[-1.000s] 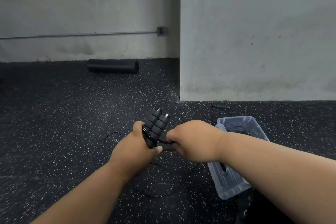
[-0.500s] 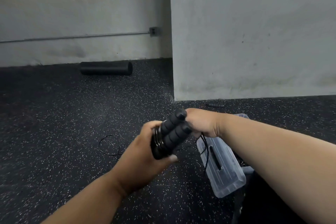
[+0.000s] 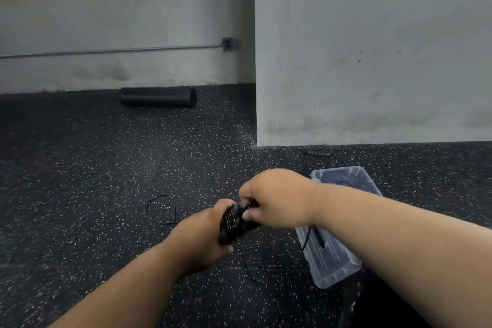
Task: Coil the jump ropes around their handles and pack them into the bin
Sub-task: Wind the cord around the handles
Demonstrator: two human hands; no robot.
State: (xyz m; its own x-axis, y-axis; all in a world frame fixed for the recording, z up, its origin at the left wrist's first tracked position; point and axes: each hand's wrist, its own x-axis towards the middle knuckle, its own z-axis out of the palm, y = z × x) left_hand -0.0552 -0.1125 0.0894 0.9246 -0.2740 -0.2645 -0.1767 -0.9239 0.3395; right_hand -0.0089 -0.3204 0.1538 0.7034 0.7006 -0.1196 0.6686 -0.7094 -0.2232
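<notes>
My left hand (image 3: 202, 237) grips the pair of black foam jump rope handles (image 3: 230, 225), with thin black rope coiled round them. My right hand (image 3: 277, 198) sits over the handles' top end and pinches the rope there; the handle tips are hidden under it. A loose stretch of the rope (image 3: 247, 266) hangs down to the floor, and a loop of it (image 3: 161, 209) lies to the left. The clear plastic bin (image 3: 332, 263) stands on the floor to the right, partly behind my right forearm, with a dark rope and handle inside.
A black foam roller (image 3: 158, 97) lies by the far wall. A grey wall corner (image 3: 257, 114) juts out ahead. Another black handle (image 3: 318, 153) lies at the wall's foot beyond the bin. The floor is dark speckled rubber.
My right hand came round from the far side of the handles to their top, wrapping rope. The handles dropped lower and are now mostly covered. The view shifted slightly.
</notes>
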